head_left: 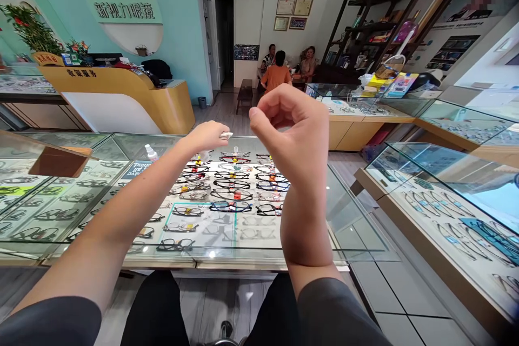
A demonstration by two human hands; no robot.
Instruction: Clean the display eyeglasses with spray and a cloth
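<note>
My left hand (208, 136) reaches out over the far part of the glass display counter (259, 257), palm down. A small white object (226, 135) shows at its closed fingers; its kind is too small to tell. My right hand (294, 124) is raised high in front of me, above the counter's right side. Its fingers are curled and the thumb meets the index finger in a pinch. Whatever it may hold is hidden. Rows of eyeglasses (231, 206) with coloured tags lie below both hands. A white spray bottle (151, 153) stands left of my left forearm.
A brown tray-like piece (60, 161) is at the left. More glass cases (454, 200) holding glasses stand on the right. Behind are a yellow-and-white reception desk (121, 97), a wooden bench (245, 92) and several seated people (279, 71). My legs are close beneath the counter.
</note>
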